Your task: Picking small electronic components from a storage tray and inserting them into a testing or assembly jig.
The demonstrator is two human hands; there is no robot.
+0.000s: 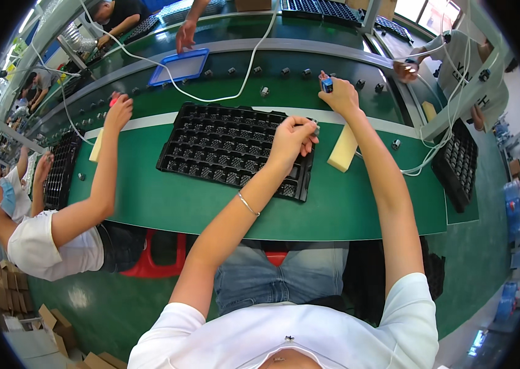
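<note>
My left hand (292,145) is over the right part of a black plastic tray (223,147) with rows of pockets. Its fingertips pinch a small metal part (316,130), mostly covered by the fingers. Farther off and to the right, my right hand (341,97) reaches over the edge of the dark conveyor. It is closed around a small blue-and-black object (328,85) whose kind I cannot make out. Below that hand, a pale yellow foam block (343,149) lies on the green table (211,212). One small metal part (396,144) stands right of my right forearm.
Several small metal parts (264,91) stand along the conveyor (297,52). A blue-rimmed tray (180,66) lies there near another person's hand (186,37). White cables (235,97) hang across. A masked co-worker (57,234) sits at left. Another black tray (459,163) is at right.
</note>
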